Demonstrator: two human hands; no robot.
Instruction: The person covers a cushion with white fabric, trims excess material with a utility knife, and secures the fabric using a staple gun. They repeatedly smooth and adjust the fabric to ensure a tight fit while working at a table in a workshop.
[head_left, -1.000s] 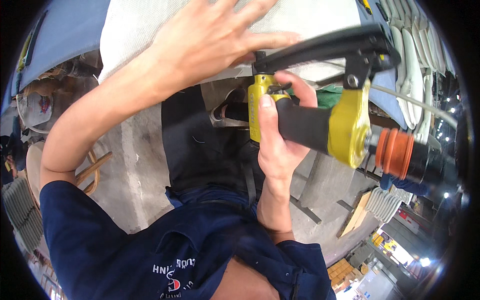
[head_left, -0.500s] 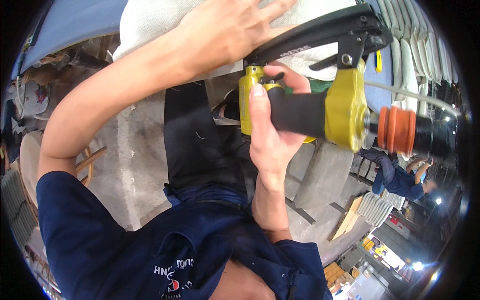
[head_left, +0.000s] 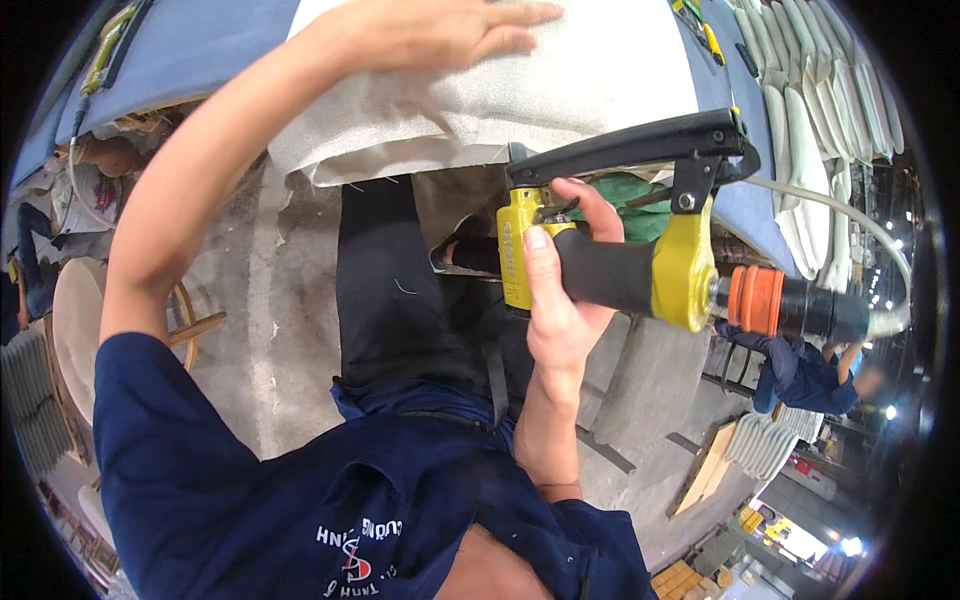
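My left hand (head_left: 425, 35) lies stretched across a pale, woven fabric-covered piece (head_left: 480, 125), palm down with its fingers spread. The fabric's near edge hangs loose and wavy. My right hand (head_left: 562, 320) is wrapped around the black grip of a yellow and black air staple gun (head_left: 615, 272), the thumb up by its yellow end. Orange rings circle the hose end of the gun. A clear air hose (head_left: 850, 205) curves away from it to the right. The gun is held just on the near side of the fabric, apart from it.
The blue work table (head_left: 205, 45) carries the fabric piece. A second yellow tool (head_left: 98, 65) rests at its far left, and a yellow-handled tool (head_left: 712, 45) at the far right. Grey padded pieces (head_left: 810, 70) are stacked beyond. A co-worker (head_left: 815, 378) is at the right.
My left hand has moved up and left across the fabric, away from the staple gun. The gun sits lower in view, and more of the fabric and table shows.
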